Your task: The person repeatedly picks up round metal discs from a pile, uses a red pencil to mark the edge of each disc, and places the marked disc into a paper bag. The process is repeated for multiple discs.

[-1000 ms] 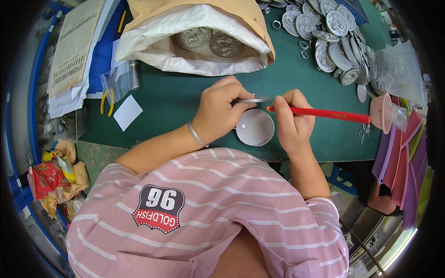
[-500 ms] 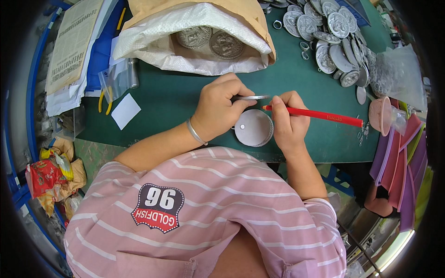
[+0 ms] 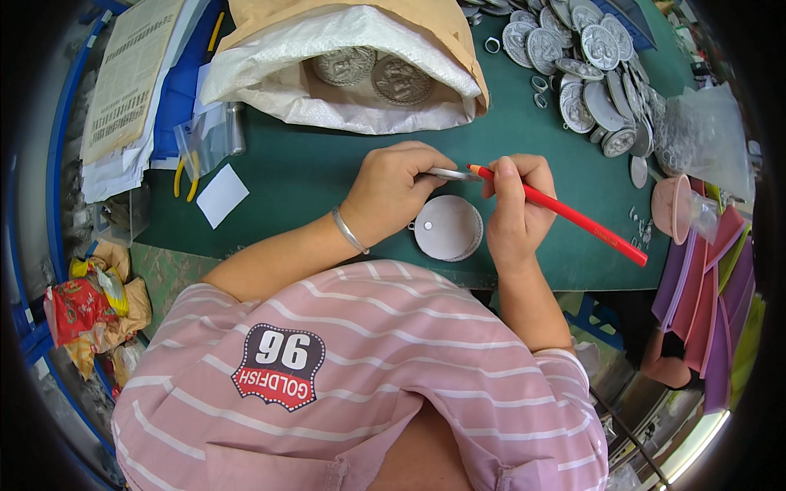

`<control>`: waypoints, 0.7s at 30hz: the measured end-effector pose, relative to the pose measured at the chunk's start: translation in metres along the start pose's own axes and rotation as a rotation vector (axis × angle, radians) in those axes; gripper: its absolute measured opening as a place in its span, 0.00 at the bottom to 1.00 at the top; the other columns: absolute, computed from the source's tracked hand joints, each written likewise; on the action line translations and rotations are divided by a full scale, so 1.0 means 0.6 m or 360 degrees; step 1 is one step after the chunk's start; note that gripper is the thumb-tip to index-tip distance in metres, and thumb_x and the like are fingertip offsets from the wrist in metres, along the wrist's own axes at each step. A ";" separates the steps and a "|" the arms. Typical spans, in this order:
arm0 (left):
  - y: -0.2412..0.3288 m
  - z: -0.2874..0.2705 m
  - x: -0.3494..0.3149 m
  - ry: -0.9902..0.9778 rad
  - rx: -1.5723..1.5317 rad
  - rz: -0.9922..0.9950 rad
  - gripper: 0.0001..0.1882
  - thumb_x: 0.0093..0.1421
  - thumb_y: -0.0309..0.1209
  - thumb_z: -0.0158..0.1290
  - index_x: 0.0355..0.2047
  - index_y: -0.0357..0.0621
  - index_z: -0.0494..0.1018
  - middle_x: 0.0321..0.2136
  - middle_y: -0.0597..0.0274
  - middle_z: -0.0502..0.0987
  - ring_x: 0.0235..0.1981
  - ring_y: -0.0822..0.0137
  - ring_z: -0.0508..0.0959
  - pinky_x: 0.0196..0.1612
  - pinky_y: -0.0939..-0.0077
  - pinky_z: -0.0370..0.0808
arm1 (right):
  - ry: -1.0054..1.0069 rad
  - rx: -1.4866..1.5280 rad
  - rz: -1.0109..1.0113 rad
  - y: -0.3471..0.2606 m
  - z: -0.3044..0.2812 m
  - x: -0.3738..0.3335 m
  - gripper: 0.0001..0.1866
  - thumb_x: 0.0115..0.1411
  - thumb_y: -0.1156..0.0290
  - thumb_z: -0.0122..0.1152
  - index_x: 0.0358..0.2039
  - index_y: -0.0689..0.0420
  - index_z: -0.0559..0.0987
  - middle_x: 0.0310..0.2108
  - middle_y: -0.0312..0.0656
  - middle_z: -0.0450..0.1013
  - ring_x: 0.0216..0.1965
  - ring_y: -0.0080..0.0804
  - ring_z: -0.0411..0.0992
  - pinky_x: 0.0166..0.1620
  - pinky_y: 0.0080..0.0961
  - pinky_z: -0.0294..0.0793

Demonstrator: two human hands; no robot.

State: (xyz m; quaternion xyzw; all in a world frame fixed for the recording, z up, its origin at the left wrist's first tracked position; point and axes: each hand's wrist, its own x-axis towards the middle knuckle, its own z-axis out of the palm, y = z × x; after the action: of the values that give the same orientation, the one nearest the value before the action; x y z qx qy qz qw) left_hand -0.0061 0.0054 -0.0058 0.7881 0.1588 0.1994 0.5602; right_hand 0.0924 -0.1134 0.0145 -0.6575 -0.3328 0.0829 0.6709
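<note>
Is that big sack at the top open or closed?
Open. The sack's mouth gapes toward the person, its white lining folded back, and two embossed metal discs show inside.

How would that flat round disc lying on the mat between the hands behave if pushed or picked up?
The round disc looks like cast grey metal, like the medallions piled at the far side, so probably stiff and heavy for its size. Lying flat on the green mat, it should slide, not roll. Its thin edge may be hard to pinch; the small loop at its left rim could help.
</note>
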 end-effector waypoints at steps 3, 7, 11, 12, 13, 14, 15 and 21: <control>0.000 0.001 0.000 0.0003 -0.0001 -0.0001 0.08 0.48 0.18 0.56 0.31 0.38 0.77 0.29 0.57 0.77 0.26 0.71 0.76 0.29 0.80 0.73 | -0.0035 -0.0004 0.0045 -0.006 0.001 0.001 0.08 0.59 0.75 0.51 0.23 0.62 0.69 0.16 0.37 0.68 0.17 0.18 0.63 0.21 0.17 0.62; 0.001 -0.002 0.001 0.0010 0.0047 0.0018 0.08 0.48 0.19 0.56 0.31 0.38 0.77 0.28 0.57 0.77 0.25 0.70 0.76 0.28 0.81 0.73 | -0.0101 -0.0039 0.0092 -0.006 -0.002 0.000 0.09 0.59 0.75 0.51 0.22 0.62 0.69 0.16 0.37 0.68 0.17 0.17 0.63 0.21 0.17 0.62; 0.003 -0.003 0.001 0.0027 0.0083 0.0030 0.08 0.48 0.19 0.57 0.30 0.38 0.78 0.27 0.57 0.78 0.25 0.70 0.77 0.29 0.81 0.73 | -0.0260 -0.0231 0.0032 -0.004 -0.008 -0.002 0.09 0.59 0.75 0.51 0.22 0.62 0.70 0.17 0.38 0.69 0.17 0.19 0.63 0.21 0.17 0.62; 0.004 -0.002 0.002 0.0038 0.0074 0.0018 0.07 0.48 0.19 0.57 0.30 0.38 0.78 0.27 0.57 0.78 0.25 0.70 0.77 0.29 0.81 0.74 | -0.0331 -0.0320 0.0013 -0.004 -0.010 -0.003 0.09 0.59 0.75 0.51 0.22 0.62 0.70 0.17 0.38 0.69 0.17 0.20 0.64 0.20 0.18 0.62; 0.004 -0.001 0.003 0.0048 0.0065 0.0006 0.07 0.48 0.19 0.57 0.30 0.38 0.78 0.27 0.57 0.78 0.25 0.70 0.77 0.29 0.81 0.74 | -0.0273 -0.0183 0.0054 -0.004 -0.010 -0.005 0.07 0.57 0.76 0.53 0.23 0.62 0.71 0.18 0.39 0.70 0.18 0.22 0.65 0.22 0.19 0.63; 0.003 -0.002 0.003 0.0026 0.0051 -0.0001 0.08 0.48 0.19 0.57 0.31 0.37 0.77 0.28 0.57 0.78 0.25 0.70 0.77 0.30 0.81 0.74 | -0.0215 -0.0045 0.0094 -0.002 -0.010 -0.009 0.06 0.56 0.76 0.55 0.23 0.62 0.72 0.19 0.40 0.71 0.19 0.25 0.66 0.24 0.20 0.65; 0.000 -0.003 0.002 0.0011 0.0041 -0.0011 0.09 0.48 0.19 0.57 0.32 0.37 0.76 0.28 0.57 0.78 0.26 0.70 0.78 0.30 0.81 0.74 | -0.0164 0.0097 0.0134 0.000 -0.010 -0.009 0.05 0.54 0.77 0.57 0.24 0.61 0.72 0.20 0.41 0.72 0.20 0.27 0.67 0.26 0.21 0.66; 0.018 -0.005 -0.006 0.0120 -0.0122 0.0021 0.18 0.45 0.19 0.59 0.39 0.38 0.70 0.30 0.57 0.79 0.29 0.70 0.79 0.30 0.81 0.74 | -0.0411 -0.0336 -0.0494 0.003 -0.016 0.003 0.13 0.42 0.81 0.68 0.26 0.59 0.72 0.27 0.43 0.75 0.26 0.33 0.70 0.39 0.28 0.66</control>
State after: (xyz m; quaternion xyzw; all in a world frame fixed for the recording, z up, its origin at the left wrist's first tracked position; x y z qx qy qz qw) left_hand -0.0106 0.0027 0.0050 0.7590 0.1669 0.2385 0.5824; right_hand 0.0995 -0.1202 0.0143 -0.6488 -0.5201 0.0268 0.5549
